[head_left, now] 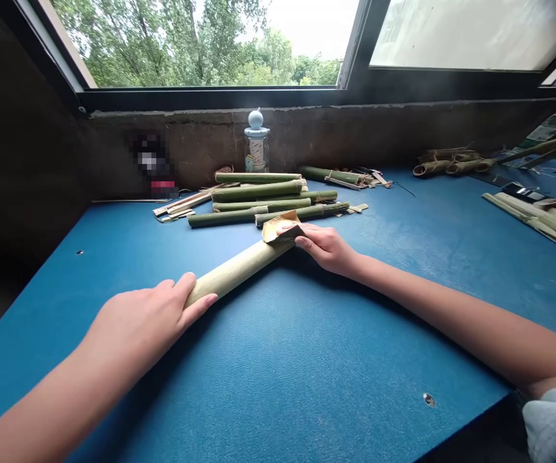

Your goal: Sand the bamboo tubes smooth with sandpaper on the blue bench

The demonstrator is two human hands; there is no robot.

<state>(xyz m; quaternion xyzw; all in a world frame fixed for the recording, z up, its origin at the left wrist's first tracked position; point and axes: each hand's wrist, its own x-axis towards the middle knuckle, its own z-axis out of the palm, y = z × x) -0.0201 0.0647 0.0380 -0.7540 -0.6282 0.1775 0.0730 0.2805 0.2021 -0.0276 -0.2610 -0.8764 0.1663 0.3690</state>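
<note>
A pale, peeled bamboo tube (239, 269) slants away from me above the blue table (278, 360). Around its near end, my left hand (155, 305) is wrapped, thumb along the right side. At the far end, my right hand (328, 247) presses a folded sheet of sandpaper (280, 228) onto the tube. The sandpaper shows a tan face and a dark face, and its edges curl up. Part of my right hand's fingers is hidden behind the sheet.
Several green bamboo pieces (258, 191) lie just beyond the tube, with split strips (179, 207) on their left. A blue-topped bottle (257, 145) stands by the wall. More bamboo strips (538, 222) and cut tubes (451, 164) lie at the right.
</note>
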